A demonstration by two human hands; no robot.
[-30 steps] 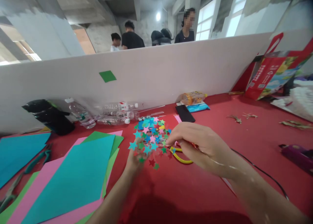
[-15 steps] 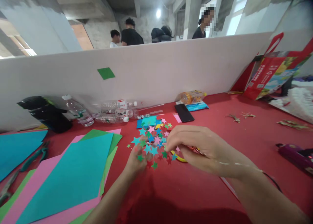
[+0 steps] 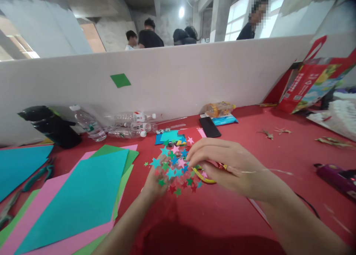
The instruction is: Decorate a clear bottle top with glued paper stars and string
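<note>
A rounded cluster of coloured paper stars, in blue, pink, green and red, stands above the red table. Something clear shows between the stars, but its shape is hard to make out. My left hand is wrapped around the cluster's left side, its fingers mostly hidden by stars. At the upper right edge of the cluster, the fingertips of my right hand are drawn together; what lies in them, if anything, is too small to name. A yellow curved band shows partly behind my right hand. Thin clear strands trail from that wrist.
Coloured paper sheets and pliers lie left. Clear bottles, a black flask and a phone line the white partition. A purple glue gun and a shopping bag are at right.
The star cluster has shifted slightly right and down with my left hand. My right hand stays close beside it. Beyond the partition, one person has moved to the right.
</note>
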